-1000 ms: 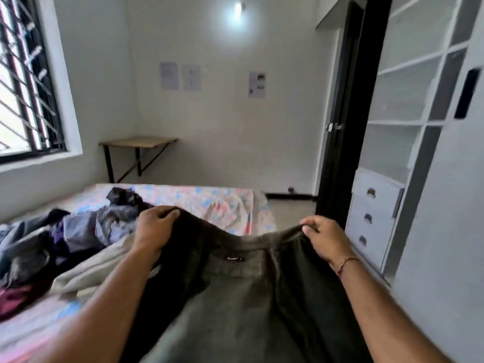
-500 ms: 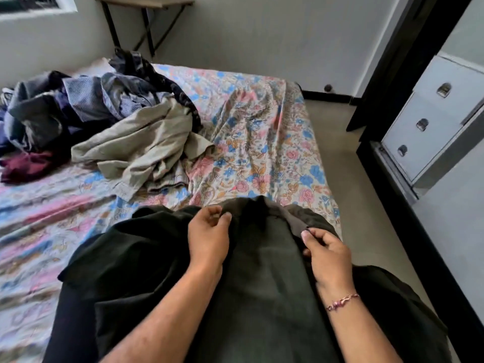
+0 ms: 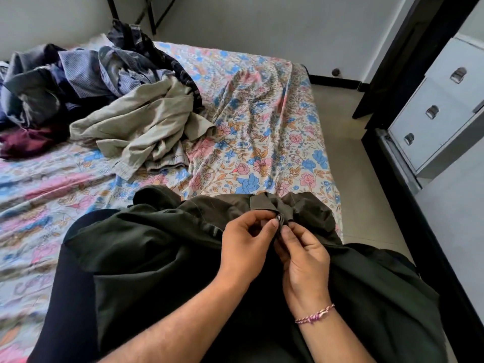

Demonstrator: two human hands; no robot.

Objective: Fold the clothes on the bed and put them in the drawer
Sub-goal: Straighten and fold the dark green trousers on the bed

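- Down at the near end of the bed [image 3: 275, 142], dark olive trousers [image 3: 157, 258] spread out flat, waistband end pointing away toward the flowery sheet [image 3: 256, 158].
- Left hand [image 3: 246, 247] curled in, thumb and fingertips pinching the waistband flap right at the metal button [image 3: 278, 218].
- Right hand [image 3: 303, 258] doing the same from the other side, fingers bent and nipping the fabric just below that button, so both hands meet at the waist closure, pretty much touching.
- Pink-purple thread bracelet [image 3: 314, 315] round the right wrist.
- Can't tell if the button is actually through its hole or not, too small and half covered by fingers.
- Further up the bed on the left, a messy heap of unfolded clothes [image 3: 86, 82]: blue checked shirt stuff, grey bits, something maroon [image 3: 23, 142] at the far left edge.
- Crumpled beige garment [image 3: 141, 127] lying at the front of that heap, well apart from the trousers, bare sheet between them.
- Over on the right past a strip of floor [image 3: 348, 163], white drawer unit [image 3: 440, 119] with three metal cup handles, all drawers closed.
- Black door frame [image 3: 408, 48] standing just beside the drawers.
- Black table legs [image 3: 152, 11] peeking in at the top by the wall.
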